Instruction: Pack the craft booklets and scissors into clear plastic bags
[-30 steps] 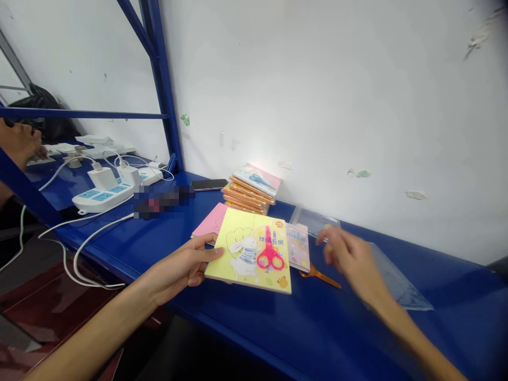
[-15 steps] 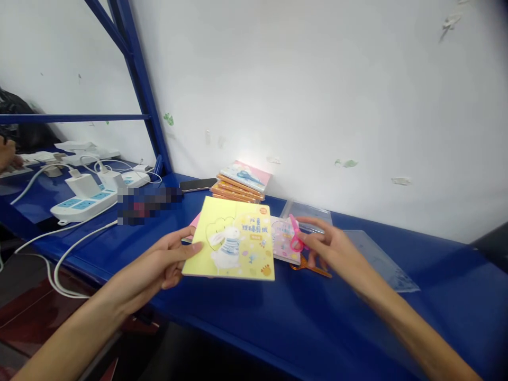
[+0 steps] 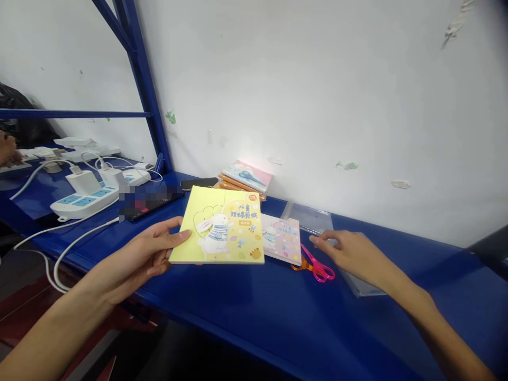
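Observation:
My left hand (image 3: 145, 253) grips the left edge of a yellow booklet (image 3: 222, 227) with a rabbit on its cover, held just above the blue shelf (image 3: 246, 301). To its right a pink booklet (image 3: 282, 239) lies flat. Pink scissors (image 3: 317, 264) rest on the shelf across orange scissors (image 3: 297, 264). My right hand (image 3: 349, 253) lies just right of the scissors, fingers stretched out, on a clear plastic sleeve (image 3: 359, 286).
A stack of booklets (image 3: 245, 179) sits against the white wall, a dark phone (image 3: 196, 183) beside it. A clear plastic box (image 3: 307, 217) lies behind my right hand. White power strips (image 3: 85, 196) with cables lie far left. Another person's hand (image 3: 8, 148) shows at the left edge.
My right hand took the pink scissors off the yellow booklet, set them down on the orange scissors and let go. My left hand lifted the booklet slightly to the left.

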The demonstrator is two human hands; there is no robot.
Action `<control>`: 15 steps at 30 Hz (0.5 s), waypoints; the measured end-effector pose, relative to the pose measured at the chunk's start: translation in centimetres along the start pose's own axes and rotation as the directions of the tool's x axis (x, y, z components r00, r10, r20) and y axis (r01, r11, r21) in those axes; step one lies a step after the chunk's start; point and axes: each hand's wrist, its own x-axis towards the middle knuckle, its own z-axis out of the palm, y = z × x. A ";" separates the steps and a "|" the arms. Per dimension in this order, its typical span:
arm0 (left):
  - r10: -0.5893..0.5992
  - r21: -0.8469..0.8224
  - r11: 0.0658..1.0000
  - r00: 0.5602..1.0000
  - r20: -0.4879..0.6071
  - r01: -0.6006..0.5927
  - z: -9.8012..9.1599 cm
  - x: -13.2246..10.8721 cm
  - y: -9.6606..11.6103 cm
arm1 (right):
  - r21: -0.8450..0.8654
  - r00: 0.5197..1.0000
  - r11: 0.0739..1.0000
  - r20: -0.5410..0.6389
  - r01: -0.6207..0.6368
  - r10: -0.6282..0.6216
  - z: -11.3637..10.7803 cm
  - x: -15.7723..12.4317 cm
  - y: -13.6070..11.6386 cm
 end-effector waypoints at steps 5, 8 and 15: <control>-0.053 0.014 0.999 0.996 0.071 0.052 1.7 -0.2 -1.4 | 0.445 0.987 0.895 0.128 0.034 -0.101 1.1 -1.1 -2.5; -0.097 0.038 0.995 0.975 0.200 0.091 2.9 -0.5 -2.4 | 0.620 0.913 0.784 0.323 -0.005 -0.249 2.5 -1.8 -3.8; -0.230 0.120 0.973 0.857 0.461 0.196 2.9 -0.6 -2.9 | 0.790 0.852 0.560 0.453 -0.248 -0.261 3.7 -2.2 -3.7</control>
